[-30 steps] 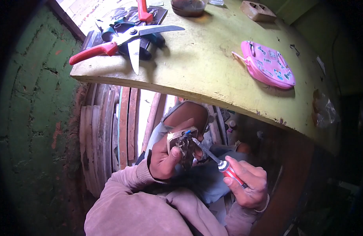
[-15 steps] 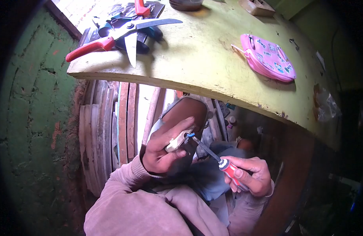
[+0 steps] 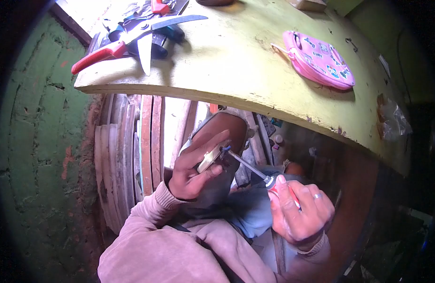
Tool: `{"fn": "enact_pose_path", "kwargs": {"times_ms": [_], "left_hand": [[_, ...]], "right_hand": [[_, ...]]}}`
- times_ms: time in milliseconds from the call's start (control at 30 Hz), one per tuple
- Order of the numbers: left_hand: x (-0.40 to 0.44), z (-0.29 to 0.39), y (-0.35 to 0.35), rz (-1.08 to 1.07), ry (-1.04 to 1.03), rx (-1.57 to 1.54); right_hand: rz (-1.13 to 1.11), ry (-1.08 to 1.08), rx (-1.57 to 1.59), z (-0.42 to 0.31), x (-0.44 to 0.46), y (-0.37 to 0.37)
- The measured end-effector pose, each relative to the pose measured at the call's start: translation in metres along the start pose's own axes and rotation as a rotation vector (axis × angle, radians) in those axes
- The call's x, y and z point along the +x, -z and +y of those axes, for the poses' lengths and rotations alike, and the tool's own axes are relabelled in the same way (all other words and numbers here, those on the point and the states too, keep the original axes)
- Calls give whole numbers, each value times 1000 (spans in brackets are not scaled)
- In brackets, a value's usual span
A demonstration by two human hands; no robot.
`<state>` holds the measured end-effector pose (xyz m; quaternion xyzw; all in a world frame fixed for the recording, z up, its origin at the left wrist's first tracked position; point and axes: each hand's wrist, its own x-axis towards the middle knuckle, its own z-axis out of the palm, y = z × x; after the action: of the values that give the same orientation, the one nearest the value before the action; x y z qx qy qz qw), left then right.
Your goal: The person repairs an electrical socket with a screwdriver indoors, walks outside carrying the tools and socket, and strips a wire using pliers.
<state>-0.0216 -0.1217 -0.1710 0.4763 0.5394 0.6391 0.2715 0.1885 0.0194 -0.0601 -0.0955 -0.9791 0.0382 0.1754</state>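
Observation:
My left hand [image 3: 193,170] is closed around a small cream-coloured part [image 3: 208,159], gripped between thumb and fingers. A small blue piece [image 3: 225,149] shows at the part's right end; its kind is too small to make out. In my right hand [image 3: 302,207] is a screwdriver [image 3: 248,166] with a red handle, mostly covered by the fingers. Its metal shaft slants up and left, and the tip meets the cream part near the blue piece. Whether the tip sits in a screw cannot be seen. Both hands are over my lap, below the table edge.
A yellow wooden table [image 3: 217,61] spans the top of the view. On it lie red-handled shears [image 3: 144,33], a pink zip pouch [image 3: 320,60] and a clear plastic bag [image 3: 394,120]. Wooden boards [image 3: 151,141] stand below at left, beside a green brick wall [image 3: 38,141].
My right hand has turned over the screwdriver handle, its back now facing up, and moved slightly right. The left hand still holds the cream part. The view has shifted slightly.

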Motion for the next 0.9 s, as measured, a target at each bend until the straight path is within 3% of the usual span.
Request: {"fn": "enact_pose_path", "kwargs": {"times_ms": [100,133,167,233,300,367,433,467,567,600,700,833,900], "left_hand": [[-7,-7,-10,54,83,40],[-11,-9,-15,83,195,-129],[-12,-10,-18,113,304,-296],[-9,-4,-16,106,330,-340],[-9,2,-15,107,350,-379],[-8,6,-19,109,236,-187],[-10,12,-27,105,283,-312],[-8,20,-28,95,307,-390],[-3,24,-31,74,309,-462],[-5,24,-33,84,296,-477],[-4,27,-37,108,249,-534],[-2,36,-38,92,273,-608],[-3,33,-44,69,227,-603]], "right_hand": [[7,-50,158,9,-2,-5],[-14,-114,350,14,1,-2],[-17,-116,351,13,2,1],[91,-368,701,9,2,4],[90,-372,669,3,-6,4],[472,-553,769,-9,-15,-6],[567,-463,630,-12,-25,-5],[453,-389,517,-13,-32,8],[412,-45,-174,1,-44,16],[405,-198,66,-4,-39,25],[520,-308,453,-10,-18,28],[442,-123,469,-1,-16,34],[542,-203,208,-6,-18,38]]}}
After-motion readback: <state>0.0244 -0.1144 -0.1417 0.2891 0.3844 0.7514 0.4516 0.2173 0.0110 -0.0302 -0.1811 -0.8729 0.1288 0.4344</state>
